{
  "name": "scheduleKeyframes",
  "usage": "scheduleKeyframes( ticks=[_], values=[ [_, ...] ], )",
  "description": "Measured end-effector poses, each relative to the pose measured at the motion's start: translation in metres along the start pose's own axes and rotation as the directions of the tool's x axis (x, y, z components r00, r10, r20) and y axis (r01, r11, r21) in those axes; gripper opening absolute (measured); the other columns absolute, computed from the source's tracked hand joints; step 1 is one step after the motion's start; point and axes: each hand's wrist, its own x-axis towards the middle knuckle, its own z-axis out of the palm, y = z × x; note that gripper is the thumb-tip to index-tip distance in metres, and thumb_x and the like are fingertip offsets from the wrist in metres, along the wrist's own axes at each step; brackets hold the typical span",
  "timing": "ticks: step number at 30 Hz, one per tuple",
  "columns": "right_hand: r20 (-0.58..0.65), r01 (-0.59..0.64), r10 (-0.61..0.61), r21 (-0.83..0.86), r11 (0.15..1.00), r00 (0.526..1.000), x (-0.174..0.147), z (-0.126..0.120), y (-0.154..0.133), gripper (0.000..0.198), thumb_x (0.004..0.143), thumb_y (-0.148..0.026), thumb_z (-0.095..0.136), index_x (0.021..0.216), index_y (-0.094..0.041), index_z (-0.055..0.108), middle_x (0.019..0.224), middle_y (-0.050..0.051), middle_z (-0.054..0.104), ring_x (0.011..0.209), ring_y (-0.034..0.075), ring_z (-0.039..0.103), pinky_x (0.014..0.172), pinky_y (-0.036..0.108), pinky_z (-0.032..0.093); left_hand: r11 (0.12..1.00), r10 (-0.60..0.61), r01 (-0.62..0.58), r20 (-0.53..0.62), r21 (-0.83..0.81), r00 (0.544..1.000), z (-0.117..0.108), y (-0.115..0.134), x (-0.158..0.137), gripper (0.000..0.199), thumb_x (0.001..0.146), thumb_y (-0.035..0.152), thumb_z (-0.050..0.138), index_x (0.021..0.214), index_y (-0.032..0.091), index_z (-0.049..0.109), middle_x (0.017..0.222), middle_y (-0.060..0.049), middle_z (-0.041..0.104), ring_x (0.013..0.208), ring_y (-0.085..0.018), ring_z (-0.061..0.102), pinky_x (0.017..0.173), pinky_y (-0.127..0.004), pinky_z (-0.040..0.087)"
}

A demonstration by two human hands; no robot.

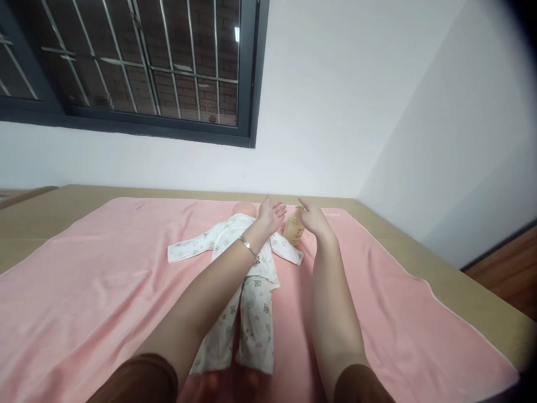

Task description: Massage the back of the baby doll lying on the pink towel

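One doll (232, 234) in printed white clothes (257, 313) lies leftmost; our left grip (272, 215), palm up, fingers outstretched, reaches over it; the yellowish bottle (293, 228) comes next, overlapped by our right grip (318, 221), whose hold on it we cannot tell.

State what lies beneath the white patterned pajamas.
A pink blanket lies beneath the white patterned pajamas, showing between the trouser legs; anything the pajamas cover is hidden.
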Motion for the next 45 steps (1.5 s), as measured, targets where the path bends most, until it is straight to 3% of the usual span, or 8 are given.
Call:
scheduleKeyframes(
  ticks=[7, 18, 25, 29, 33, 37, 41, 45],
  values=[
    [-0.027, -0.008, 0.006, -0.066, 0.998, 1.000, 0.012, 0.013, 0.010, 0.062, 0.085, -0.008, 0.038, 0.142, -0.009, 0.061, 0.149, 0.011, 0.056, 0.144, 0.021, 0.047, 0.121, 0.034, 0.034, 0.953, -0.163, 0.180, 0.089, -0.243, 0.983, 0.003, -0.013, 0.015, 0.083, 0.102, 0.062, 0.018, 0.156, 0.001, 0.035, 0.151, -0.028, 0.049, 0.135, -0.028, 0.057, 0.095, -0.032, 0.059],
    [-0.053, -0.070, 0.069, -0.001, 0.998, 0.996, 0.011, 0.014, 0.010, 0.062, 0.081, -0.008, 0.041, 0.138, -0.009, 0.065, 0.146, 0.012, 0.058, 0.142, 0.022, 0.050, 0.119, 0.035, 0.037, 0.965, -0.223, 0.233, 0.086, -0.123, 0.971, -0.002, -0.015, 0.022, 0.080, 0.102, 0.057, 0.024, 0.156, -0.001, 0.033, 0.146, -0.028, 0.053, 0.134, -0.028, 0.057, 0.099, -0.034, 0.057],
    [-0.093, -0.019, 0.012, -0.066, 0.998, 0.996, 0.013, 0.022, 0.014, 0.059, 0.082, -0.008, 0.043, 0.135, -0.010, 0.067, 0.141, 0.013, 0.063, 0.140, 0.024, 0.052, 0.120, 0.036, 0.036, 0.917, -0.399, 0.399, 0.135, 0.028, 0.907, -0.026, -0.019, -0.005, 0.078, 0.101, 0.059, 0.030, 0.148, -0.002, 0.044, 0.138, -0.029, 0.058, 0.131, -0.033, 0.059, 0.096, -0.039, 0.057],
    [-0.109, 0.024, -0.043, -0.165, 0.986, 0.993, 0.006, 0.030, -0.004, 0.053, 0.088, -0.015, 0.047, 0.137, -0.005, 0.064, 0.145, 0.018, 0.058, 0.144, 0.030, 0.046, 0.123, 0.044, 0.030, 0.930, -0.365, 0.365, 0.166, 0.032, 0.916, -0.052, -0.013, -0.035, 0.074, 0.100, 0.058, 0.035, 0.145, 0.001, 0.048, 0.136, -0.029, 0.059, 0.126, -0.032, 0.063, 0.098, -0.039, 0.055],
    [-0.016, 0.226, -0.229, -0.098, 0.969, 0.973, -0.006, 0.056, -0.037, 0.050, 0.099, -0.030, 0.044, 0.140, -0.006, 0.062, 0.152, 0.018, 0.051, 0.149, 0.028, 0.039, 0.126, 0.044, 0.024, 0.957, -0.254, 0.276, 0.204, -0.088, 0.946, -0.069, 0.014, -0.077, 0.070, 0.103, 0.057, 0.030, 0.144, 0.004, 0.050, 0.134, -0.027, 0.062, 0.119, -0.031, 0.067, 0.100, -0.041, 0.054],
    [-0.029, 0.410, -0.412, -0.055, 0.910, 0.911, -0.035, 0.094, -0.077, 0.058, 0.107, -0.041, 0.029, 0.150, -0.010, 0.052, 0.160, 0.017, 0.041, 0.155, 0.030, 0.025, 0.126, 0.058, 0.012, 0.955, -0.061, 0.141, 0.291, -0.263, 0.955, -0.074, 0.050, -0.112, 0.073, 0.104, 0.059, 0.015, 0.142, 0.009, 0.053, 0.132, -0.022, 0.066, 0.122, -0.031, 0.066, 0.105, -0.046, 0.051],
    [-0.099, 0.662, -0.671, -0.109, 0.742, 0.735, -0.085, 0.117, -0.115, 0.064, 0.108, -0.047, 0.023, 0.161, -0.012, 0.033, 0.168, 0.014, 0.026, 0.159, 0.029, 0.009, 0.127, 0.061, 0.006, 0.955, 0.073, 0.034, 0.342, -0.295, 0.937, -0.081, 0.074, -0.127, 0.069, 0.105, 0.055, 0.014, 0.149, 0.014, 0.049, 0.147, -0.018, 0.058, 0.138, -0.031, 0.054, 0.116, -0.050, 0.040],
    [-0.027, 0.803, -0.807, -0.086, 0.589, 0.590, -0.127, 0.113, -0.139, 0.073, 0.106, -0.057, 0.028, 0.163, -0.011, 0.029, 0.168, 0.017, 0.025, 0.158, 0.033, 0.010, 0.126, 0.062, 0.011, 0.953, 0.235, -0.169, 0.266, -0.251, 0.935, -0.092, 0.060, -0.133, 0.060, 0.106, 0.051, 0.021, 0.160, 0.028, 0.034, 0.165, -0.004, 0.038, 0.156, -0.029, 0.026, 0.122, -0.055, 0.030]
  ],
)
